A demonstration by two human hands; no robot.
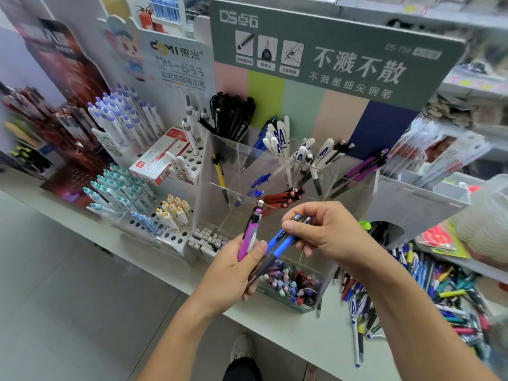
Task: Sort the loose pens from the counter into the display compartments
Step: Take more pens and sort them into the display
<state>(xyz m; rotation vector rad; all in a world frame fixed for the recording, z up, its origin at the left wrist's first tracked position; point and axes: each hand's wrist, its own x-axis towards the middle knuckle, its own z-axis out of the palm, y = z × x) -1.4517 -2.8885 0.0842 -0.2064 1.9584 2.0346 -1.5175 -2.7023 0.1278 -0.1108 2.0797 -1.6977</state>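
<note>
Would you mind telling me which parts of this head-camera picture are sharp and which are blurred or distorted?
Head view: the centre is sharp, with the left hand gripping a purple pen and the right hand pinching blue pens; the red display at the left edge and the shelves at the right smear; wide-angle distortion bends the counter; lighting is even.

The left hand (233,268) hides the lower ends of the purple pen (250,232) and the 2 blue pens (280,240). Right of the clear display (354,199), the loose pens (439,295) blur together. The shoe (242,347) is half hidden under the surface (288,334).
</note>
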